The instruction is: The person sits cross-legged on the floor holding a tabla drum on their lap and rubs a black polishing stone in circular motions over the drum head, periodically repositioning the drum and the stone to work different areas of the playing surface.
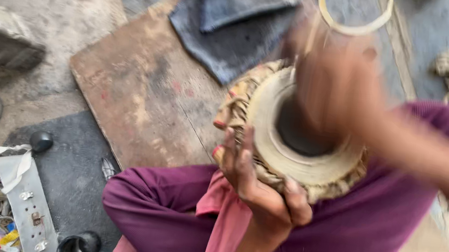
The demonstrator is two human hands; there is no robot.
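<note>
Resting in the left hand point(254, 185), a tan, dark-centred drum point(298, 133).

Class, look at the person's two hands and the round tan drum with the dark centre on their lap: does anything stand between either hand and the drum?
Nothing visible does. The left hand already grips the rim of the round tan drum with the dark centre, and the blurred right hand is directly over its head, whether touching cannot be told.

A small yellow packet with red and blue print point(9, 238) lies at the lower left corner, inside an open grey metal toolbox point(32, 204) among tools, partly hidden and too small to make out further. A crumpled white wrapper or cloth point(10, 164) drapes over the toolbox's upper edge; which of the two cannot be told. No labels, signs or screens are visible.
</note>
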